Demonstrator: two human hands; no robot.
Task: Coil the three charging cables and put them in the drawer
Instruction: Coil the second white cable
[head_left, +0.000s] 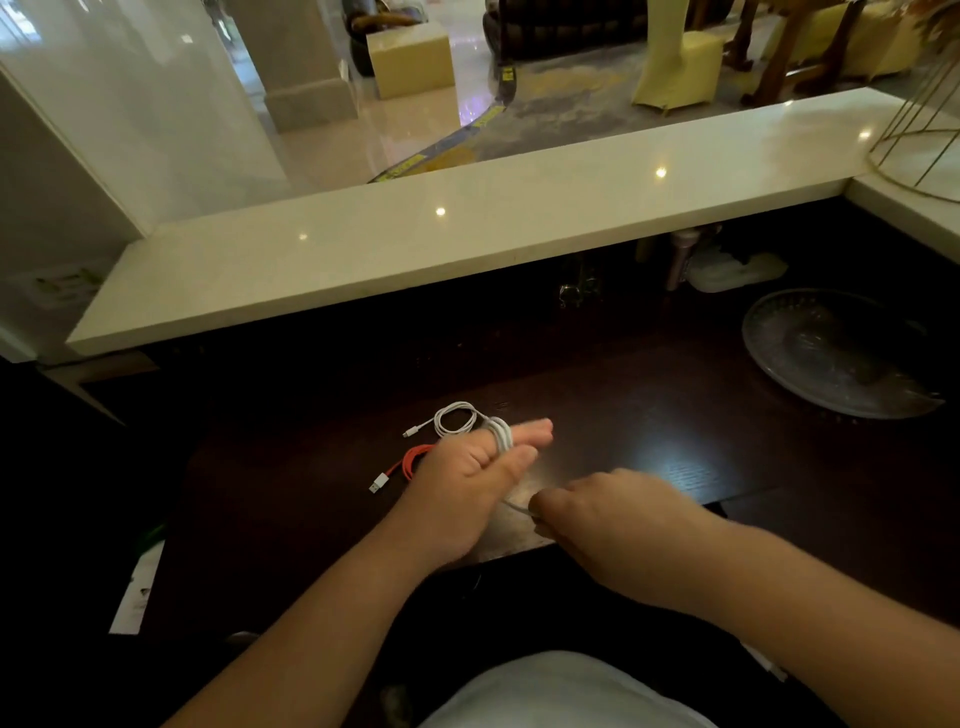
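Observation:
A white charging cable (502, 435) is wound in several turns around the fingers of my left hand (475, 478), which is held flat over the dark desk (649, 415). Its loose end runs down to my right hand (597, 506), which pinches it near the desk's front edge. Another white cable (453, 418) lies coiled on the desk just beyond my left hand, one plug pointing left. A red cable (408, 462) with a white plug lies coiled left of my left hand, partly hidden by it. No drawer is visible.
A clear glass plate (836, 353) sits at the desk's right. A pale stone counter (467, 244) runs above the desk's back, with small items in its shadow. A gold wire stand (919, 140) is on the far right. Papers (137, 592) lie lower left.

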